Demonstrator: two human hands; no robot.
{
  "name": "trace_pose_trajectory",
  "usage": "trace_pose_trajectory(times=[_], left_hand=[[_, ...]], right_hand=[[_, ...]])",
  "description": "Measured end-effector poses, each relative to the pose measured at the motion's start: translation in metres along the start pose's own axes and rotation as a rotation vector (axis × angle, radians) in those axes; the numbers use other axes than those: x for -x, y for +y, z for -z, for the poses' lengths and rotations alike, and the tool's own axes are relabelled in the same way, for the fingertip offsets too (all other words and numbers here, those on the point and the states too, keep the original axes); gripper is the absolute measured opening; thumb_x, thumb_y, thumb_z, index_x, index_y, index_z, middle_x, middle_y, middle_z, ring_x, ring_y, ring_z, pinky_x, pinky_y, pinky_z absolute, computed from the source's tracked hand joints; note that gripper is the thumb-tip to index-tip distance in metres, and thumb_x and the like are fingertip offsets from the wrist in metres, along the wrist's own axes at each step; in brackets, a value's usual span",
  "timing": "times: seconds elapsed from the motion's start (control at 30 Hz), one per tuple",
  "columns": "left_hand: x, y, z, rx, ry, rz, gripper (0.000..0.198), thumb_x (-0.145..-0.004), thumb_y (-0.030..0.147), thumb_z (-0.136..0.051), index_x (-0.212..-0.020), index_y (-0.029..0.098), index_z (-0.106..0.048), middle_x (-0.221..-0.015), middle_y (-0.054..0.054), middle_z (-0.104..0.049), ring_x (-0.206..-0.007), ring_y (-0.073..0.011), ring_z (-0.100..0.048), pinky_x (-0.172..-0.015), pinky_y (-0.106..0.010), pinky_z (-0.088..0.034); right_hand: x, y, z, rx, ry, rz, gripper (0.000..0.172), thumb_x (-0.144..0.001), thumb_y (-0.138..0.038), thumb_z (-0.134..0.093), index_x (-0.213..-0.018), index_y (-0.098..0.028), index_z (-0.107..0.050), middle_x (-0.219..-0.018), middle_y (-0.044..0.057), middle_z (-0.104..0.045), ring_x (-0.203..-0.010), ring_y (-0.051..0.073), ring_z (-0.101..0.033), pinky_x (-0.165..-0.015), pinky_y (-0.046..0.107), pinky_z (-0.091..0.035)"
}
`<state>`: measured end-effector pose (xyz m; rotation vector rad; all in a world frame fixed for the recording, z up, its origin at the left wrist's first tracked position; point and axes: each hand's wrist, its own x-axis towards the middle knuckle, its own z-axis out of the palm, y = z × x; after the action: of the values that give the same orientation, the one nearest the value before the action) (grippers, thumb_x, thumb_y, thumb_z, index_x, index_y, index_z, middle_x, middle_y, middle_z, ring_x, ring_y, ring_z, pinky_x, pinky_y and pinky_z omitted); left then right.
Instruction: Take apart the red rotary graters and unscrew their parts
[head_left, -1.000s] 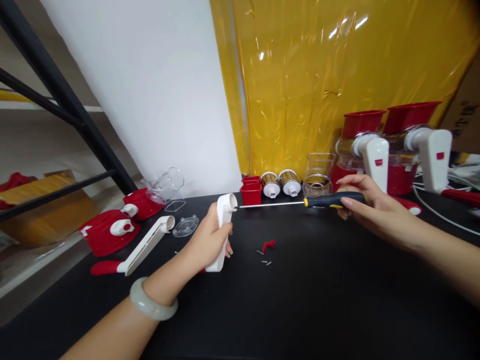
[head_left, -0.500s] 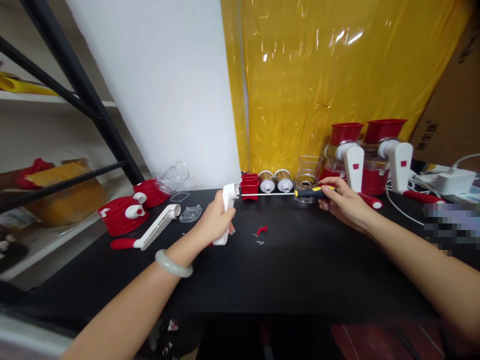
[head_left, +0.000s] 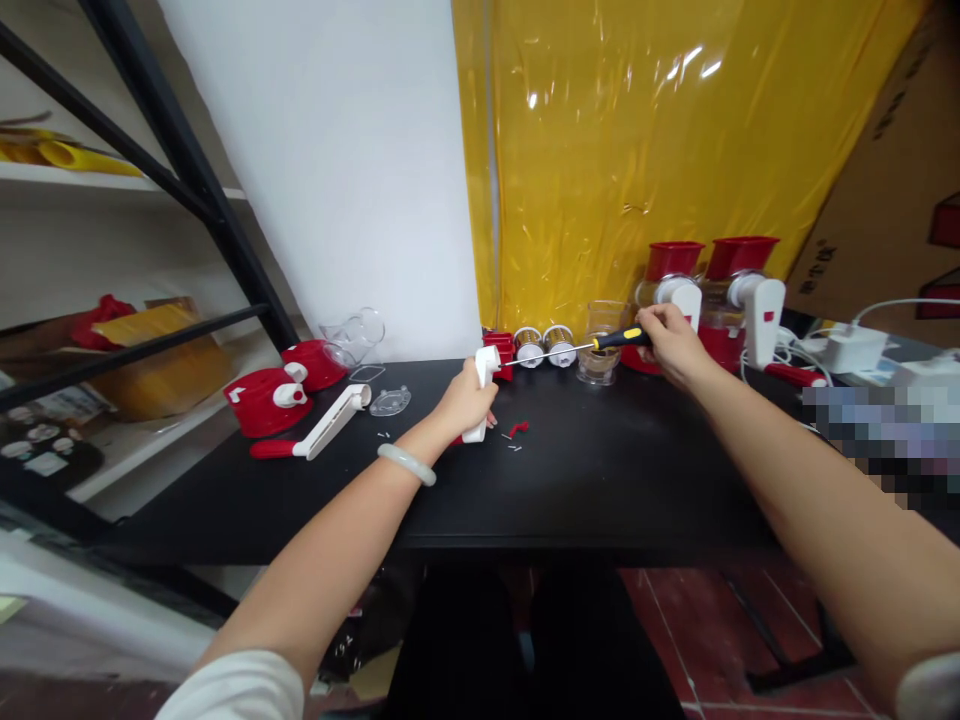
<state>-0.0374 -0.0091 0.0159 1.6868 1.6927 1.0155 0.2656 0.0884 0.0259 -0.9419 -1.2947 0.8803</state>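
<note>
My left hand (head_left: 466,400) is closed round a white crank handle (head_left: 487,362), holding it upright above the table. A bit of its red grip shows below my fingers. In my right hand (head_left: 667,335) is a screwdriver (head_left: 619,339) with a black and yellow handle. Its thin shaft runs leftward to the round end of the crank handle, and the tip meets the opening there. Beneath, on the black table, lie a small red part (head_left: 519,428) and several small screws (head_left: 514,448).
A second crank handle (head_left: 330,425), red bases (head_left: 268,403) and clear plastic parts (head_left: 390,401) lie at the left. Two grater drums (head_left: 529,347) and a clear housing (head_left: 598,365) stand at the back. Two assembled rotary graters (head_left: 742,290) and a white charger (head_left: 855,348) are at the right.
The camera view has shifted and tilted lower. The screwdriver handle is now raised, so its shaft slopes down to the crank handle. Both hands keep their hold.
</note>
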Motion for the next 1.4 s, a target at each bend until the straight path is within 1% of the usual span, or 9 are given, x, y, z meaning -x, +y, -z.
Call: trace_pose_trajectory(times=[0.23, 0.4, 0.47, 0.67, 0.8, 0.9, 1.13, 1.3, 1.4], left_hand=[[0.007, -0.011, 0.000, 0.014, -0.017, -0.012, 0.042, -0.082, 0.017, -0.050, -0.122, 0.018, -0.037, -0.065, 0.003, -0.057, -0.045, -0.0198, -0.063, -0.044, -0.030, -0.051], [0.008, -0.016, 0.000, 0.045, -0.005, -0.018, 0.043, -0.082, 0.018, -0.049, -0.122, 0.019, -0.036, -0.062, 0.005, -0.056, -0.045, -0.0204, -0.064, -0.044, -0.030, -0.051], [0.008, -0.018, 0.000, 0.045, -0.004, -0.020, 0.042, -0.081, 0.018, -0.048, -0.121, 0.019, -0.036, -0.064, 0.005, -0.056, -0.044, -0.0200, -0.063, -0.043, -0.030, -0.051], [0.007, -0.015, 0.001, 0.090, 0.000, -0.011, 0.040, -0.079, 0.018, -0.049, -0.117, 0.021, -0.036, -0.067, 0.005, -0.056, -0.043, -0.0189, -0.062, -0.042, -0.030, -0.051], [0.007, -0.013, 0.003, 0.078, 0.027, 0.010, 0.037, -0.078, 0.017, -0.050, -0.113, 0.020, -0.036, -0.067, 0.005, -0.054, -0.043, -0.0182, -0.062, -0.042, -0.030, -0.051], [0.006, -0.013, 0.005, 0.077, 0.034, 0.015, 0.039, -0.078, 0.018, -0.050, -0.114, 0.021, -0.035, -0.068, 0.005, -0.055, -0.042, -0.0173, -0.061, -0.041, -0.029, -0.051], [0.007, -0.013, 0.003, 0.054, 0.012, 0.010, 0.040, -0.078, 0.018, -0.051, -0.115, 0.021, -0.036, -0.069, 0.005, -0.056, -0.043, -0.0169, -0.062, -0.042, -0.027, -0.051], [0.007, -0.014, 0.003, 0.050, 0.019, 0.011, 0.038, -0.079, 0.018, -0.051, -0.114, 0.021, -0.036, -0.069, 0.005, -0.056, -0.041, -0.0158, -0.061, -0.041, -0.026, -0.050], [0.007, -0.015, 0.003, 0.044, 0.011, 0.015, 0.039, -0.080, 0.018, -0.050, -0.116, 0.021, -0.036, -0.070, 0.004, -0.056, -0.042, -0.0161, -0.062, -0.041, -0.027, -0.050]], right_hand=[[0.016, 0.018, 0.007, -0.391, -0.167, -0.104, 0.038, -0.063, -0.026, -0.074, -0.089, -0.029, -0.047, -0.073, -0.007, -0.058, -0.063, 0.014, -0.061, -0.056, 0.028, -0.050], [0.014, 0.020, 0.013, -0.018, -0.166, -0.099, 0.040, -0.081, -0.063, -0.057, -0.078, -0.024, -0.052, -0.054, -0.002, -0.050, -0.040, 0.012, -0.046, -0.036, 0.025, -0.033], [0.015, 0.021, 0.012, 0.035, -0.122, -0.062, 0.038, -0.078, -0.059, -0.065, -0.078, -0.024, -0.053, -0.053, -0.005, -0.048, -0.038, 0.009, -0.040, -0.035, 0.022, -0.028], [0.018, 0.020, 0.010, -0.318, -0.182, -0.100, 0.040, -0.058, -0.029, -0.082, -0.088, -0.027, -0.056, -0.080, -0.005, -0.059, -0.067, 0.012, -0.059, -0.056, 0.024, -0.049], [0.017, 0.022, 0.010, -0.164, -0.222, -0.081, 0.032, -0.068, -0.049, -0.074, -0.080, -0.025, -0.056, -0.070, -0.002, -0.060, -0.060, 0.015, -0.059, -0.050, 0.027, -0.047], [0.017, 0.024, 0.008, 0.070, -0.208, -0.049, 0.040, -0.080, -0.064, -0.061, -0.078, -0.024, -0.057, -0.049, -0.004, -0.047, -0.040, 0.012, -0.044, -0.039, 0.025, -0.033], [0.023, 0.016, 0.007, -0.268, -0.199, -0.027, 0.042, -0.056, -0.033, -0.085, -0.086, -0.027, -0.056, -0.081, -0.004, -0.060, -0.069, 0.013, -0.059, -0.058, 0.025, -0.049], [0.021, 0.017, 0.009, -0.075, -0.228, -0.015, 0.041, -0.078, -0.063, -0.063, -0.079, -0.023, -0.061, -0.062, -0.001, -0.056, -0.052, 0.013, -0.053, -0.045, 0.025, -0.042], [0.019, 0.018, 0.008, 0.026, -0.150, 0.011, 0.037, -0.079, -0.059, -0.065, -0.078, -0.022, -0.061, -0.054, -0.003, -0.049, -0.042, 0.009, -0.041, -0.038, 0.022, -0.033]])
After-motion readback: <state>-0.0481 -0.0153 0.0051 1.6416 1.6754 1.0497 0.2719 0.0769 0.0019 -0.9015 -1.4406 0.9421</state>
